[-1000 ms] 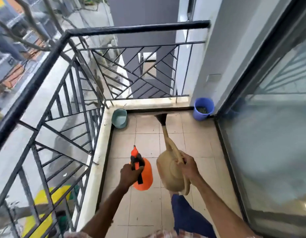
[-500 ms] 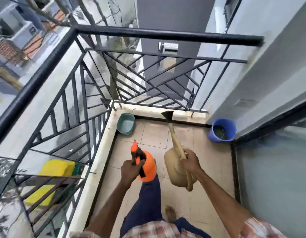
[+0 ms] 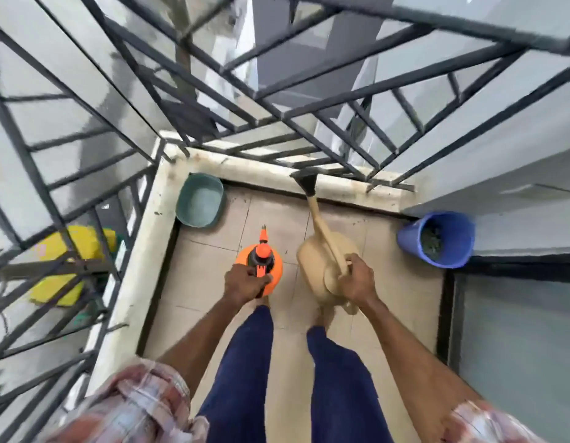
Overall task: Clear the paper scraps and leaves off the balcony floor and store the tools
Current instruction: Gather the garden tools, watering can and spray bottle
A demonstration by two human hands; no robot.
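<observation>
Home balcony: black metal railing (image 3: 309, 100), tiled floor (image 3: 210, 266), neighbouring buildings below.

Nothing readable here, folks

Checked the orange sprayer (image 3: 276, 266), the beige watering can (image 3: 312, 260), the blue bucket (image 3: 409, 238) and the green basin (image 3: 182, 203), and I honestly can't make out a single letter, number or logo on any of them, it all just looks like plain plastic. The shot is pretty motion-blurred toward the edges too, so the yellow shape (image 3: 85, 238) off to the left is too smeared to tell whether it carries any print.
</observation>
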